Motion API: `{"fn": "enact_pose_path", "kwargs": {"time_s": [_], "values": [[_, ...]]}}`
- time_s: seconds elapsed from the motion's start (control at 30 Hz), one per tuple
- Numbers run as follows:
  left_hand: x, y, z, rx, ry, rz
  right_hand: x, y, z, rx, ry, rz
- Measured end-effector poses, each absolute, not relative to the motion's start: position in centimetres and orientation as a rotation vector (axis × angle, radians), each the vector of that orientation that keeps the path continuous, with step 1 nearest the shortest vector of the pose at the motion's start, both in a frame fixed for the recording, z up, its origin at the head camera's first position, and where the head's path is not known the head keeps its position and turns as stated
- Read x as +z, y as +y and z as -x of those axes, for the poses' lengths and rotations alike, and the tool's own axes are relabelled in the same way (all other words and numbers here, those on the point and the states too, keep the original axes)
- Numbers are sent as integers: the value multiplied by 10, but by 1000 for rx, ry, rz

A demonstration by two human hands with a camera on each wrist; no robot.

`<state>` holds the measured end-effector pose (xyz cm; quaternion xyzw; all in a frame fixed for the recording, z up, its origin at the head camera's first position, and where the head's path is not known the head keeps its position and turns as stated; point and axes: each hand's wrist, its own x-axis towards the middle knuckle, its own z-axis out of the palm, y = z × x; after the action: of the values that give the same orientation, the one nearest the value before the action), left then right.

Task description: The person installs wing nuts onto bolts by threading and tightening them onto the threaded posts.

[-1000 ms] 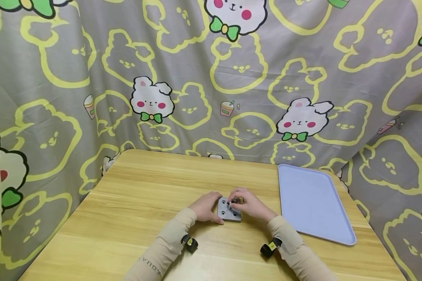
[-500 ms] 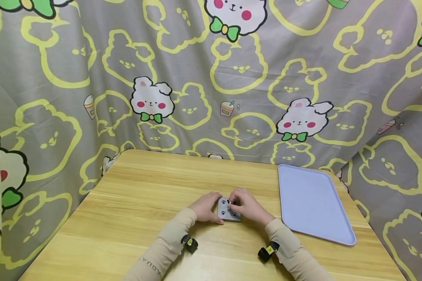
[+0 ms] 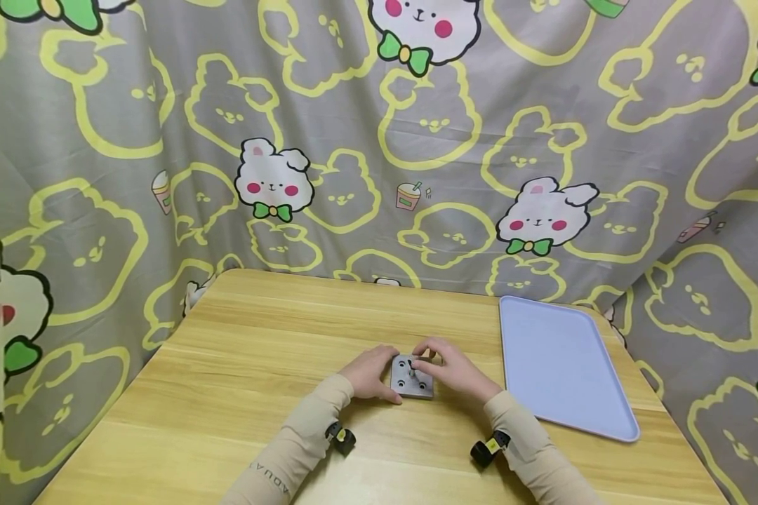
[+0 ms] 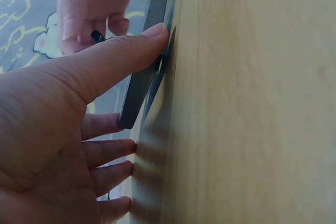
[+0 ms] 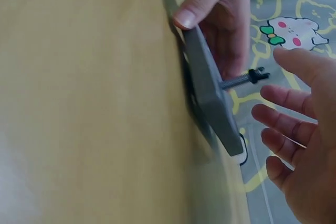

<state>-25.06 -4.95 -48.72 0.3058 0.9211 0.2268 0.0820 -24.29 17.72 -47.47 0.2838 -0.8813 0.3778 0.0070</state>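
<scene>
A small grey metal plate (image 3: pixel 410 391) with holes lies on the wooden table. My left hand (image 3: pixel 368 373) holds it from the left, thumb on the near edge and forefinger on the far one. From the plate's face rises a thin threaded post (image 5: pixel 234 82) with a notched black tip (image 5: pixel 259 75). Around that tip, but apart from it, hovers my right hand (image 3: pixel 453 369), its thumb and fingers spread and loosely bent in the right wrist view. Nothing shows between those fingers. In the left wrist view, the left thumb (image 4: pixel 142 45) presses the edge of the plate.
A pale blue tray (image 3: pixel 562 365) lies on the right side of the wooden table (image 3: pixel 278 330). Behind the table hangs a grey patterned curtain (image 3: pixel 347 105). Each forearm wears a black wrist camera, such as the right one (image 3: pixel 485 451).
The fingertips of my right hand were closed about the post's top and turned there. Now they have parted, and the hand has shifted slightly right. My left hand and the plate stay still.
</scene>
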Motion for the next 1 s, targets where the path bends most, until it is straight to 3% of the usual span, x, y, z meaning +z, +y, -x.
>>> {"fn": "enact_pose_path", "kwargs": {"time_s": [1.0], "values": [[-488, -48, 251, 658, 2755, -892, -484, 186, 256, 1138, -2795, -947]]}}
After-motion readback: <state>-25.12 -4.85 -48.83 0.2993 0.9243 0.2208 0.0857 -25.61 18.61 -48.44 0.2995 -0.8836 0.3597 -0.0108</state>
